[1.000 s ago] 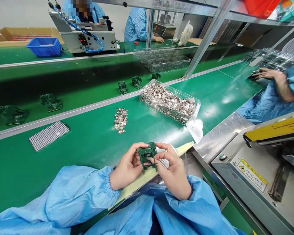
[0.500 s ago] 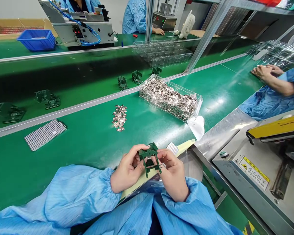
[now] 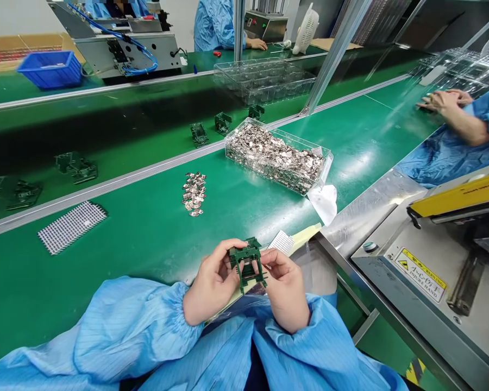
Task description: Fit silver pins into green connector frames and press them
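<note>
Between my two hands, just over the bench's near edge, is a dark green plastic frame (image 3: 249,255) with upright legs and an opening through its middle. My left hand (image 3: 212,282) is closed round its left side, thumb in front. On the right side, my right hand (image 3: 286,285) pinches it between thumb and fingers; any small part inside the fingertips is hidden. Behind my right hand lies a small white gridded block (image 3: 281,242) beside yellow paper (image 3: 305,234). Farther out, a small heap of shiny metal pieces (image 3: 194,194) lies on the green bench (image 3: 155,239).
A clear plastic box (image 3: 279,157) full of metal pieces stands beyond, with white paper (image 3: 324,204) at its corner. At left lies a gridded sheet (image 3: 72,227). Green frames (image 3: 76,166) sit on the conveyor (image 3: 146,122). At right are a machine (image 3: 424,271) and a co-worker's hands (image 3: 446,102).
My view has shifted slightly, so the bench items appear a little farther left. Both hands keep hold of the green frame in nearly the same pose. The co-worker's hands have moved a little.
</note>
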`<act>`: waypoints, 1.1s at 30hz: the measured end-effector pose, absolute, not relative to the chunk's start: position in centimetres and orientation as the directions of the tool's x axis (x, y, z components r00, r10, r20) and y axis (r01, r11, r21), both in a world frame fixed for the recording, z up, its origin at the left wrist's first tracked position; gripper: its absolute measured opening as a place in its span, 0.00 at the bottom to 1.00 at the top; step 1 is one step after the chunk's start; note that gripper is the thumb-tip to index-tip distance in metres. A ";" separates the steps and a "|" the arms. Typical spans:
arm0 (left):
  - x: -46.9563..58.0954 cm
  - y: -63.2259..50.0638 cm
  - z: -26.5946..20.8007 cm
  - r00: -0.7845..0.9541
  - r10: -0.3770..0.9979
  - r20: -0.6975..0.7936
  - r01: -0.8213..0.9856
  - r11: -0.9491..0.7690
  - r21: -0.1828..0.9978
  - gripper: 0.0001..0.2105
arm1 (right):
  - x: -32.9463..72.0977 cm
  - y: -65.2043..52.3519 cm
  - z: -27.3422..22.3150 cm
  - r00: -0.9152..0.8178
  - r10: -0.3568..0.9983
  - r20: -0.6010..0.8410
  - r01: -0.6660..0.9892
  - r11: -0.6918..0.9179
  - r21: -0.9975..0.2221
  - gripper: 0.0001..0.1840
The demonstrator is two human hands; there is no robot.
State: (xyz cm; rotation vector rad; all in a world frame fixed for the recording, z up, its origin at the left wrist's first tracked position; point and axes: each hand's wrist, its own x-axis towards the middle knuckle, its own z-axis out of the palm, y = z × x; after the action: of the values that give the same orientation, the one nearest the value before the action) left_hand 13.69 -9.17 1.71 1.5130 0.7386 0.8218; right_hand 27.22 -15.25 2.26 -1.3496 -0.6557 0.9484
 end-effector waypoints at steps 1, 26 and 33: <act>13.8 -9.2 1.8 0.550 0.832 0.079 -0.010 -0.088 0.996 0.13 | 27.2 -15.4 2.2 0.493 0.860 -0.131 -0.199 -0.035 -0.979 0.15; 16.5 -12.2 2.6 0.608 0.794 -0.004 0.109 -0.078 0.991 0.17 | 27.9 -19.4 0.4 0.565 0.796 -0.217 -0.442 0.070 -0.894 0.16; 18.2 -9.9 2.6 0.679 0.731 -0.065 0.124 -0.027 0.992 0.14 | 30.7 -21.5 -2.5 0.623 0.739 -0.256 -0.370 -0.010 -0.929 0.17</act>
State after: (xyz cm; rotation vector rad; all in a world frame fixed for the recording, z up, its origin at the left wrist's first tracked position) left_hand 18.22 -9.87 2.58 1.5477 0.7295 0.5617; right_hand 30.70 -21.48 -2.48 -1.3090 -0.3529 0.9056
